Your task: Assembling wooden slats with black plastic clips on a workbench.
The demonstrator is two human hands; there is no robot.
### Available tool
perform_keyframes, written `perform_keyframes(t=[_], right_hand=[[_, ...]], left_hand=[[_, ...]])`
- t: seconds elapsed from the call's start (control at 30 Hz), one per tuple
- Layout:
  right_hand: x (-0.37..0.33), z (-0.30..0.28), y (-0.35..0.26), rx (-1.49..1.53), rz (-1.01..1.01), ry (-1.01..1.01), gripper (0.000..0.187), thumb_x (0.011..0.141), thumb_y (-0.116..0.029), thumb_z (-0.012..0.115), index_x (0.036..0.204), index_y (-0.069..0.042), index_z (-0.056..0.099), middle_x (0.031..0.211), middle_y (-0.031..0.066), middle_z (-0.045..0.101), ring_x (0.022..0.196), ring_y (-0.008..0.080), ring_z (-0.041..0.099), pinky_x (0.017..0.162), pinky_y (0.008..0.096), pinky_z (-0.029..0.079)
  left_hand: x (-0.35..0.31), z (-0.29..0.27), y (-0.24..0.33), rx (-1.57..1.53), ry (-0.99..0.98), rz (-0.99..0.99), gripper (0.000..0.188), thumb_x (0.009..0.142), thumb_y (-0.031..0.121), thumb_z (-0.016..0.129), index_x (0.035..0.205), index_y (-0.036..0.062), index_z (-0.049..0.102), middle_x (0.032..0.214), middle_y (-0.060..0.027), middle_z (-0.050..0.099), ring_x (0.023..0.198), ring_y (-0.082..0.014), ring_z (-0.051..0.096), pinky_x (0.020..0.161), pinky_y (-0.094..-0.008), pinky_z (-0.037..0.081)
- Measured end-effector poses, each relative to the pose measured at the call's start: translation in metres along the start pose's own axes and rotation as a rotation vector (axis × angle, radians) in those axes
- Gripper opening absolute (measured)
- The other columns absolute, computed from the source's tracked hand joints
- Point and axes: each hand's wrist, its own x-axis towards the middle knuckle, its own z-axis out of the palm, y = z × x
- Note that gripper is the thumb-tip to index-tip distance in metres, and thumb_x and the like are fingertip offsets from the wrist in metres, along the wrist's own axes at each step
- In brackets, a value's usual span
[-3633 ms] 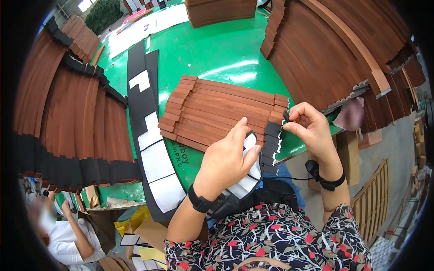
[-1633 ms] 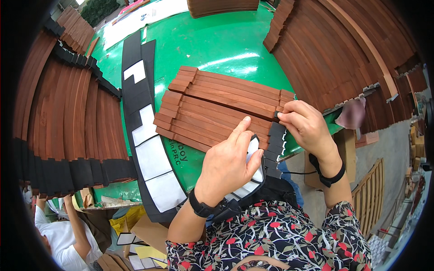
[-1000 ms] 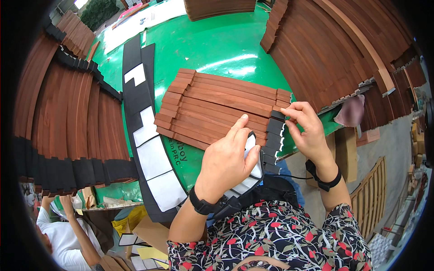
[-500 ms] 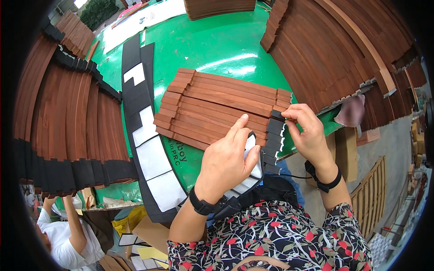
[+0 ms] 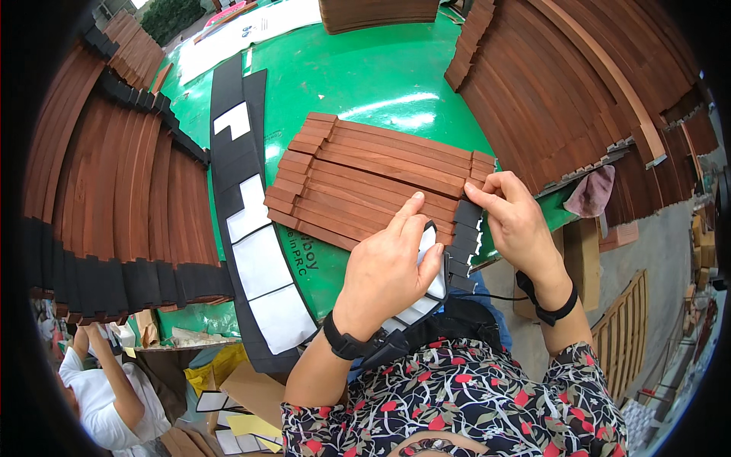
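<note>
Brown wooden slats [image 5: 373, 167] lie side by side in a stack before me, with black patches [image 5: 466, 217] on several of their right ends. My left hand [image 5: 384, 266] rests over the near slats, its index finger stretched onto the wood. Between its thumb and fingers is a black strip with white backing [image 5: 437, 283], partly hidden by the hand. At the slats' right end, above the uncovered black patches, my right hand [image 5: 521, 221] is closed in a pinch. Its thumb and index finger meet at a slat end; what lies between them is hidden.
A long black strip with white pieces [image 5: 263, 259] lies on the green table [image 5: 365, 68]. Tall slat stacks stand left [image 5: 122, 198] and right [image 5: 563, 84]. A pinkish cloth [image 5: 592, 190] hangs at the right edge. Another person in a white shirt [image 5: 126, 396] is at lower left.
My right thumb and index finger have moved slightly left onto the slat end, covering the topmost black patch area seen before. My left hand stays on the slats. The other person's arms have shifted.
</note>
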Motion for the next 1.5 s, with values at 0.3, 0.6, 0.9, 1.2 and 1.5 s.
perform_keyframes(t=[0.3, 0.6, 0.9, 1.2, 1.5], right_hand=[[0.004, 0.000, -0.001, -0.169, -0.065, 0.010, 0.043, 0.074, 0.014, 0.061, 0.113, -0.003, 0.070, 0.100, 0.0128, 0.058, 0.093, 0.0318, 0.061, 0.080, 0.0417, 0.052], [-0.014, -0.009, -0.058, 0.196, -0.065, 0.159, 0.036, 0.081, 0.009, 0.066, 0.116, -0.001, 0.067, 0.107, 0.0172, 0.062, 0.095, 0.0341, 0.063, 0.080, 0.0394, 0.054], [-0.017, 0.021, -0.106, 0.411, -0.107, 0.025, 0.038, 0.076, -0.003, 0.080, 0.110, -0.001, 0.062, 0.096, 0.0145, 0.063, 0.080, 0.0293, 0.065, 0.065, 0.0367, 0.054], [-0.025, 0.027, -0.118, 0.326, -0.169, 0.120, 0.038, 0.075, -0.004, 0.081, 0.107, -0.001, 0.061, 0.098, 0.0132, 0.061, 0.079, 0.0301, 0.064, 0.066, 0.0379, 0.054], [-0.035, 0.028, -0.111, 0.600, -0.218, 0.153, 0.025, 0.077, 0.007, 0.073, 0.096, -0.004, 0.063, 0.094, 0.0104, 0.062, 0.080, 0.0265, 0.063, 0.070, 0.0347, 0.053]], left_hand=[[0.000, 0.000, -0.003, -0.026, 0.004, -0.032, 0.038, 0.087, 0.022, 0.069, 0.116, -0.0010, 0.063, 0.133, -0.0182, 0.062, 0.094, -0.0345, 0.070, 0.079, -0.0389, 0.057], [-0.011, -0.015, -0.023, -0.648, -0.057, -0.235, 0.026, 0.097, 0.015, 0.068, 0.119, 0.0015, 0.067, 0.097, 0.0003, 0.065, 0.090, -0.0050, 0.058, 0.079, -0.0221, 0.049], [-0.026, -0.034, 0.000, -1.250, -0.021, -0.426, 0.027, 0.099, 0.017, 0.066, 0.118, -0.0014, 0.060, 0.100, -0.0037, 0.069, 0.091, -0.0066, 0.062, 0.080, -0.0227, 0.050], [-0.050, -0.044, 0.016, -1.057, 0.135, -0.432, 0.027, 0.099, 0.011, 0.064, 0.121, -0.0034, 0.058, 0.102, -0.0088, 0.071, 0.089, -0.0090, 0.064, 0.079, -0.0240, 0.051], [-0.048, -0.024, 0.015, -0.787, 0.285, -0.386, 0.025, 0.098, 0.009, 0.062, 0.121, -0.0027, 0.062, 0.098, -0.0071, 0.071, 0.088, -0.0085, 0.063, 0.076, -0.0236, 0.050]])
